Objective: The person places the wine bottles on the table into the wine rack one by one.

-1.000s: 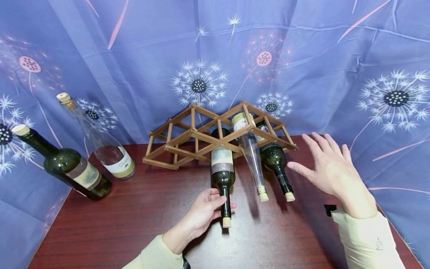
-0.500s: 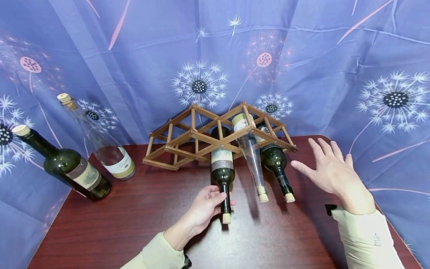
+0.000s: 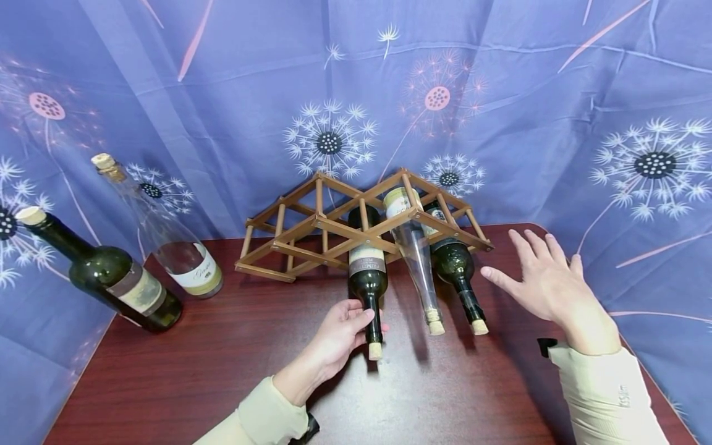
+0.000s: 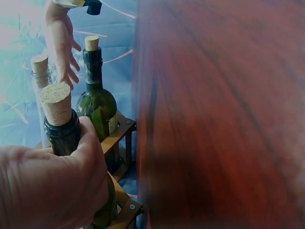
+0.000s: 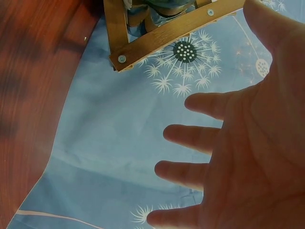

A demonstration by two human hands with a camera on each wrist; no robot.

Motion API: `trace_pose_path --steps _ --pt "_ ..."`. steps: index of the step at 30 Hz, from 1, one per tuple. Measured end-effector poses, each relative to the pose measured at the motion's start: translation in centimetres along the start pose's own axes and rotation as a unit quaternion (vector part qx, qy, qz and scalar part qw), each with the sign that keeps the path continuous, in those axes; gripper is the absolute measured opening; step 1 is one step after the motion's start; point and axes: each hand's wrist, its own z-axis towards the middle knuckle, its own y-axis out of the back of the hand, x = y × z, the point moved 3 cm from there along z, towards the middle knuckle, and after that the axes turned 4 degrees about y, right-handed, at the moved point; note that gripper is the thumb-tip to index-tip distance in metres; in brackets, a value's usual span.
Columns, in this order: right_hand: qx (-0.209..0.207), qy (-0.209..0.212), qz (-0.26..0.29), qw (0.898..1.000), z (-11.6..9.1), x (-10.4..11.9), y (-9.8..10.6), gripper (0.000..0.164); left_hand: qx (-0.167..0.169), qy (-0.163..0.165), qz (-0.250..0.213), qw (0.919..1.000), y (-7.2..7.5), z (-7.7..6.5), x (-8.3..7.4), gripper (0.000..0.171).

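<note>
My left hand (image 3: 340,337) grips the neck of a dark green wine bottle (image 3: 368,283), thumb on top, the cork (image 4: 56,102) poking out beyond the fingers. This bottle lies in the middle of a wooden wine rack (image 3: 334,232), neck toward me and base end under the slats. To its right in the rack rest a clear bottle (image 3: 414,253) and another dark green bottle (image 3: 453,259), both corked with necks pointing at me. Off the rack's right end, my right hand (image 3: 547,281) hovers with fingers spread, holding nothing; its palm (image 5: 262,143) faces the rack.
At the left of the dark red table (image 3: 194,383) stand a green corked bottle (image 3: 125,281) and a clear corked bottle (image 3: 183,253). Behind everything hangs a blue dandelion-print cloth (image 3: 250,93). The rack's left cells hold no bottle.
The left hand and its wine bottle have moved away from me, deeper into the rack. The right hand shifted slightly right and then stayed nearly still.
</note>
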Motion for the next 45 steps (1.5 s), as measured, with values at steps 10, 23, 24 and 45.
trace_pose_path --steps 10,23,24,45 --pt "-0.001 0.000 0.000 1.000 0.0 -0.1 -0.1 0.105 -0.013 0.004 -0.007 0.9999 0.0 1.0 -0.2 0.049" --pt "-0.002 -0.001 0.001 1.000 -0.1 0.0 0.0 0.104 -0.024 0.000 -0.015 0.9996 0.2 2.4 -0.6 0.047" --pt "-0.002 -0.001 0.001 1.000 -0.1 0.0 0.0 0.104 -0.025 0.002 -0.016 0.9996 0.2 2.4 -0.6 0.047" --pt "-0.008 0.004 -0.002 1.000 -0.2 0.4 0.1 0.104 -0.020 0.005 -0.020 0.9996 0.1 2.9 -1.3 0.037"
